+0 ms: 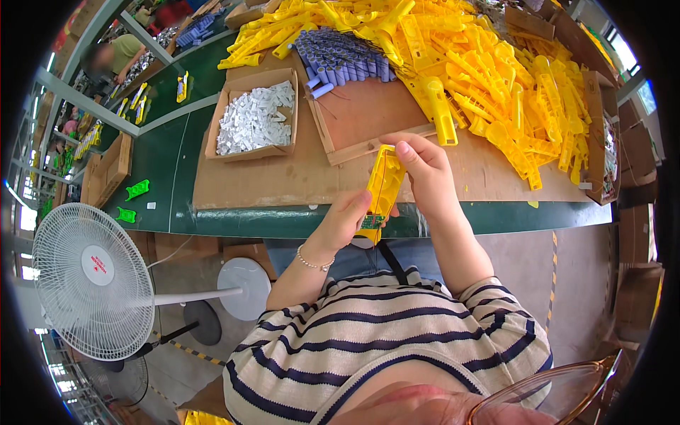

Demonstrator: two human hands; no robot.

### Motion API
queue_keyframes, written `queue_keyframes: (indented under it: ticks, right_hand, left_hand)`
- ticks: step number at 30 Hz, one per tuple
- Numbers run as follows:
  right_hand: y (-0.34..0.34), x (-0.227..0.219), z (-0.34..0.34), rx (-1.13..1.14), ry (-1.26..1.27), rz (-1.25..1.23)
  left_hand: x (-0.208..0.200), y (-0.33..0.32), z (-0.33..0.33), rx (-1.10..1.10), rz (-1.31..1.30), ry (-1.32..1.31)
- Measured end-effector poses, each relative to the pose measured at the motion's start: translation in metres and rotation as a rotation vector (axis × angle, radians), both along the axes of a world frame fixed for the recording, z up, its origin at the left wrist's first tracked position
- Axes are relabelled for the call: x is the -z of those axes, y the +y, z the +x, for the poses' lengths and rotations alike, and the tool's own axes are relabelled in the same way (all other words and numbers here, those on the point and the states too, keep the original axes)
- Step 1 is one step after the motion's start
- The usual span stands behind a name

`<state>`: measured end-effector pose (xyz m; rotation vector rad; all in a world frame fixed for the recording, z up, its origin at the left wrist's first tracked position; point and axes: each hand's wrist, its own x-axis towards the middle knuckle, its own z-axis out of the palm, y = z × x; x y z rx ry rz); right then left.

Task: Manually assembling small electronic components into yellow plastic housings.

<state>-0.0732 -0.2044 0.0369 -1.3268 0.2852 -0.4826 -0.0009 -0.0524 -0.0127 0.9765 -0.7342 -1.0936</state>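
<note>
At the near edge of the green conveyor belt (163, 163), just past the person's lap, both hands hold 1 long yellow plastic shell with a small green circuit board at its lower end (382, 188). Its long axis runs from about 12 o'clock at the top to 6 o'clock at the board end, tilted slightly toward 1 o'clock. The left hand (347, 219) is closed around the lower part from the 8 o'clock side, thumb against the shell near the board. The right hand (425, 173) is curled over the upper part from the 3 o'clock side, fingertips on the top end. Both hands touch the shell; neither is nearer. At 12 o'clock a flat brown cardboard sheet (283, 180) covers the belt. On it, at 10 o'clock, sits an open brown cardboard box of small white plastic parts (253, 117). At 12 o'clock lies a shallow cardboard tray (368, 117) with a row of purple cylindrical cells (343, 57) at its far end. From 12 to 2 o'clock spreads a large heap of yellow plastic shells (496, 78). At 9 o'clock stands a white pedestal fan (92, 280) with a round red label at its centre.
</note>
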Motion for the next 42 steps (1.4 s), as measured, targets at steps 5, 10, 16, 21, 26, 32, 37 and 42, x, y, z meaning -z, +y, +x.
queue_keyframes:
  ticks: [5, 10, 16, 21, 26, 32, 37, 42]
  right_hand:
    - [0.002, 0.003, 0.008, 0.121, -0.055, 0.058]
    - [0.013, 0.007, -0.011, 0.153, 0.200, -0.514]
    - [0.026, 0.013, -0.006, 0.174, 0.041, -0.691]
    - [0.028, 0.009, -0.004, 0.075, 0.043, 0.162]
    - [0.031, 0.019, -0.006, 0.170, 0.040, -0.194]
    - [0.051, 0.036, -0.009, 0.225, 0.018, -0.733]
    - [0.057, 0.047, -0.004, 0.298, -0.004, -0.849]
    - [0.057, 0.047, -0.004, 0.324, -0.024, -0.982]
  left_hand:
    - [0.018, -0.007, -0.004, -0.164, -0.081, -0.016]
    - [0.018, -0.008, -0.008, -0.369, -0.133, 0.076]
    - [0.009, -0.009, -0.008, -0.540, -0.041, -0.309]
    - [0.010, -0.009, -0.010, -0.439, -0.065, -0.315]
    - [0.020, -0.007, -0.013, -0.520, -0.040, -0.343]
    - [0.016, -0.013, -0.009, -0.675, -0.091, -0.187]
    - [0.015, -0.015, -0.011, -0.657, -0.108, 0.074]
    - [0.014, -0.016, -0.013, -0.660, -0.110, 0.015]
